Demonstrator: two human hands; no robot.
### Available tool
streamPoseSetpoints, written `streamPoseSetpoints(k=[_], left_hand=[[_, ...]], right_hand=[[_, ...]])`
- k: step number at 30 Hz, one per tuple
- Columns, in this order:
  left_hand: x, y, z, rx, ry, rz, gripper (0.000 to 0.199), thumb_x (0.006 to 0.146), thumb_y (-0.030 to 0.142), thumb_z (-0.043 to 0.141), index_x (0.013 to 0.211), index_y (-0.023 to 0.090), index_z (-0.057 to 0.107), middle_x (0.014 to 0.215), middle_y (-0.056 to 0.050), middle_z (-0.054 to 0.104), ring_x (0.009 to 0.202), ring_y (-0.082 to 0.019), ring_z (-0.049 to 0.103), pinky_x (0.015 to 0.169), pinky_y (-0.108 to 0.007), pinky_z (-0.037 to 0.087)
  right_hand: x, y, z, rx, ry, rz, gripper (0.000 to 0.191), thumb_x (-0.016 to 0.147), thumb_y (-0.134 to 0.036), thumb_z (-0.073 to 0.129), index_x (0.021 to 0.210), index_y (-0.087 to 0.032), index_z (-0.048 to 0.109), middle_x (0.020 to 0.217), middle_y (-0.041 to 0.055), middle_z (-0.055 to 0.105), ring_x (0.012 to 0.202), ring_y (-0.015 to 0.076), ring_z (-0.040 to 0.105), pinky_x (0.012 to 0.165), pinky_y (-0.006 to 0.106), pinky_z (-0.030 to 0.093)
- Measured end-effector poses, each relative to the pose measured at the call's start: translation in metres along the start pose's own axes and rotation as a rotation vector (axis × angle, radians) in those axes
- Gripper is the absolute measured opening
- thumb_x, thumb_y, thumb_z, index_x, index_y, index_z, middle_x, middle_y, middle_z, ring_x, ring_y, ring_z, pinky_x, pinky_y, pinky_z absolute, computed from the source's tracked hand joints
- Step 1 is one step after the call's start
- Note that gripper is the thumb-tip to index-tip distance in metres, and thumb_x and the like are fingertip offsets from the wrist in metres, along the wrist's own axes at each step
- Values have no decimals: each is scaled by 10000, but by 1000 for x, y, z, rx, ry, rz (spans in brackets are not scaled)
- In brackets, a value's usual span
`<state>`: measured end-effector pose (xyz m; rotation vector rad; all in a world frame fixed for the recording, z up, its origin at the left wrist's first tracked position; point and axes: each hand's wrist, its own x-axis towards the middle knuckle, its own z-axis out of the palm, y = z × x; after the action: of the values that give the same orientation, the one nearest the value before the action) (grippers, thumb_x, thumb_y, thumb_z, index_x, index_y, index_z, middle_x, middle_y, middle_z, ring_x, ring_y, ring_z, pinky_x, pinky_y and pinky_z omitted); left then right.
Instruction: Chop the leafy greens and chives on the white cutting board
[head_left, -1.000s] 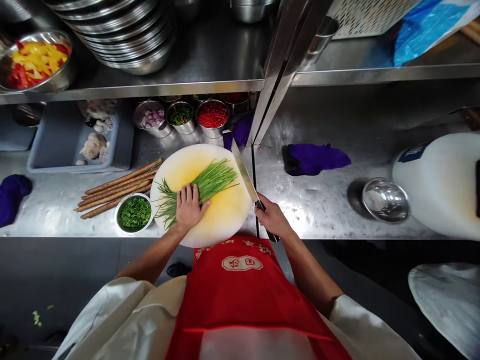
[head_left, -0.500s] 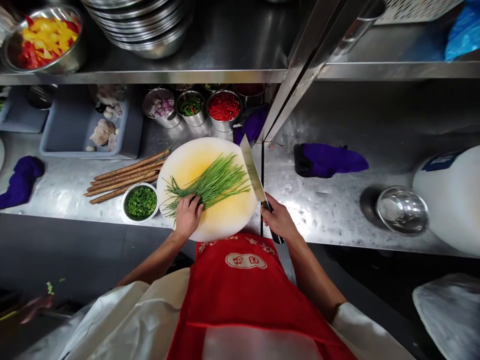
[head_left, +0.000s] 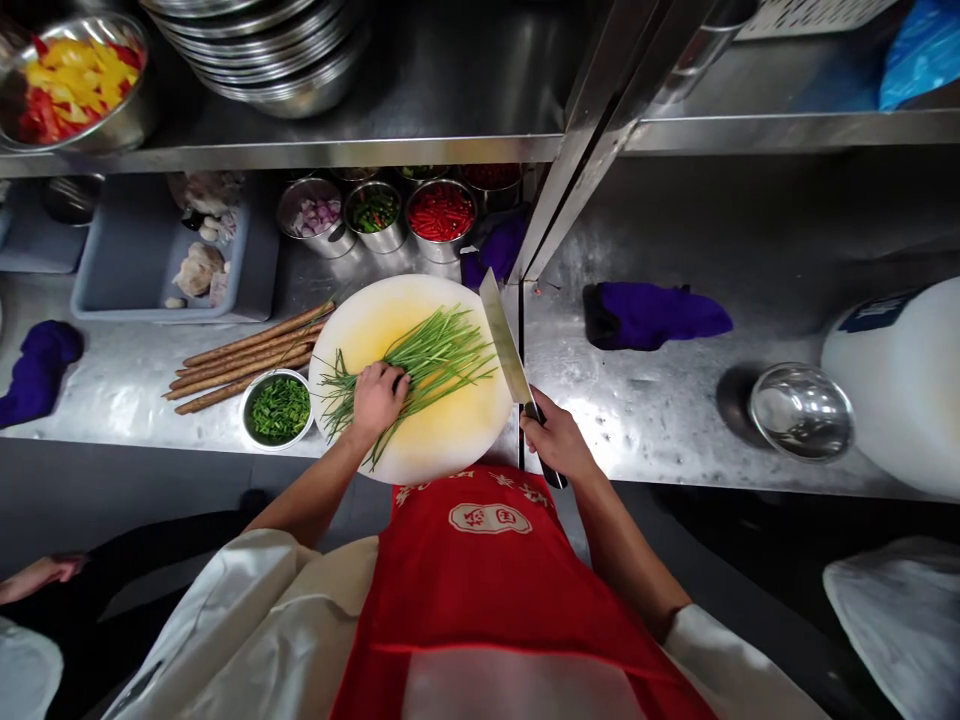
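A loose bunch of long green chives (head_left: 442, 345) lies across the round white cutting board (head_left: 480, 440), whose middle is stained yellow. My left hand (head_left: 379, 398) is closed over the bunch toward its left end, fingers curled round the stalks. In my right hand (head_left: 559, 437) is the black handle of a cleaver (head_left: 504, 335). Its broad blade rests along the board's right edge, tip pointing away from me and apart from the chives. Just left of the board stands a small metal bowl of chopped greens (head_left: 279, 410).
Long brown roots (head_left: 247, 350) lie left of the board. Behind are a grey bin with garlic (head_left: 112, 270) and metal pots of red chillies (head_left: 441, 215) and shallots. A shelf edge (head_left: 337, 152) overhangs the back. Purple cloth (head_left: 660, 315) and a steel bowl (head_left: 802, 412) sit right. Another person's hand (head_left: 45, 577) shows lower left.
My left hand has shifted slightly up and right over the chives, and some stalks now hang toward the board's near edge. The cleaver stays in place. Another person has appeared at lower left.
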<state>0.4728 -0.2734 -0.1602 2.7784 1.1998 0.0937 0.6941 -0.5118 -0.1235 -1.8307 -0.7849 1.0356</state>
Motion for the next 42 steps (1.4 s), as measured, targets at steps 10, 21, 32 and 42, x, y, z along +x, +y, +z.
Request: streamPoseSetpoints(k=[10,21,32,42], left_hand=[[50,46,-6,29,-42,59,403,986,435,443,1105,159,711,1100,-143,650,1083,-302,582,987,-419,439],[45,54,-9,126,-167,-1,372,1021,367,345,1122,173,647,1039,-138,714,953,-296,684,847,-396,490],[72,64,-18,134,-225,-135,425,1007,448,363,998,200,708,997,-150,744,925,-315,710,788,-401,514],[69,57,-3,34,-91,127,376,1012,324,354,1091,177,691,1083,-140,695,1067,-272,625,971,-396,472]], right_hand=[[-2,4,-3,-25,17,-46,568,852,-236,488,1417,-211,539,713,-49,604,507,112,547,538,224,485],[3,6,-12,-235,30,-134,597,874,-219,461,1469,-206,504,765,-1,692,648,186,638,669,276,505],[23,-8,-29,-509,-10,-240,626,848,-157,475,1467,-243,508,1068,31,769,874,249,694,768,294,489],[42,-10,-40,-515,-84,-262,607,851,-140,472,1450,-226,521,1144,57,755,962,274,700,798,313,487]])
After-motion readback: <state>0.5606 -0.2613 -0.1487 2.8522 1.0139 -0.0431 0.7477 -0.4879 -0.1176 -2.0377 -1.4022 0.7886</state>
